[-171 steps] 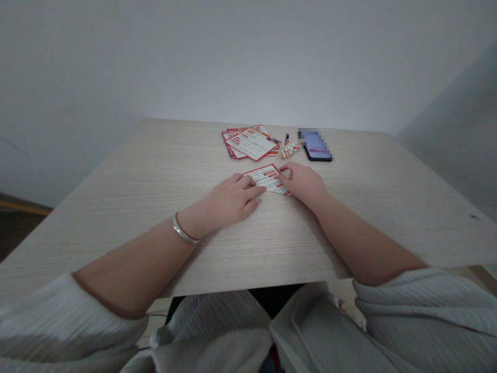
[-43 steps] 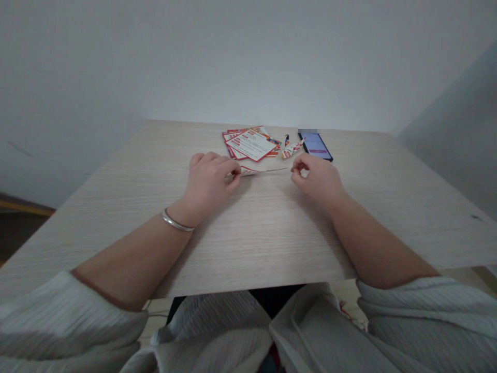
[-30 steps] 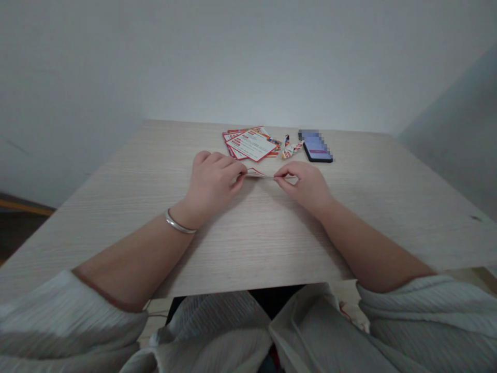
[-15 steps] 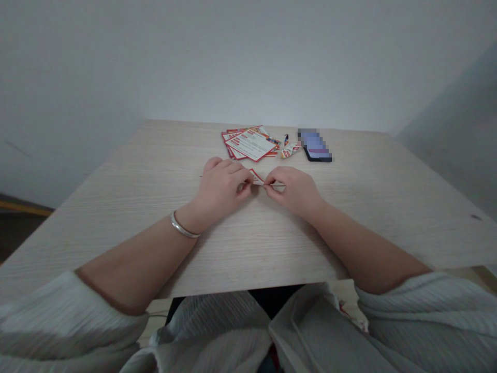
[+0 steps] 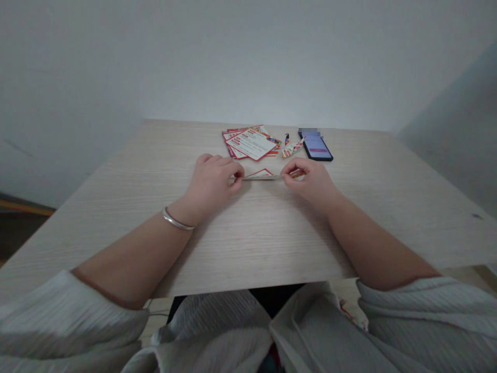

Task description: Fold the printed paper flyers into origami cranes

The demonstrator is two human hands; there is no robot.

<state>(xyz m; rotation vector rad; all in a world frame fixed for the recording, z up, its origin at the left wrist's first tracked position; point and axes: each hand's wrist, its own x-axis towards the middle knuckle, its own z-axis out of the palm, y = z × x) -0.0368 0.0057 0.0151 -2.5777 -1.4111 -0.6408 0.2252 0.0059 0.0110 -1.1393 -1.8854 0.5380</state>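
Between my two hands a folded sheet of printed paper (image 5: 262,174), white with red lines, is held by its ends just over the table. My left hand (image 5: 215,180) pinches its left end between thumb and fingers. At the other end, my right hand (image 5: 308,181) is closed in a pinch on the paper, and a bit of it shows behind those fingers. Most of the sheet's ends are hidden by my hands. Just beyond lies a fanned pile of red-and-white printed sheets (image 5: 252,145).
A small folded paper piece (image 5: 292,149) with colourful print lies right of the pile. Beside it is a phone (image 5: 317,147) with its screen lit. The pale wooden table (image 5: 248,238) reaches back to a white wall (image 5: 248,62).
My hands have moved apart along the folded paper, the left one leftward and the right one rightward. More of the paper's middle now shows between them.
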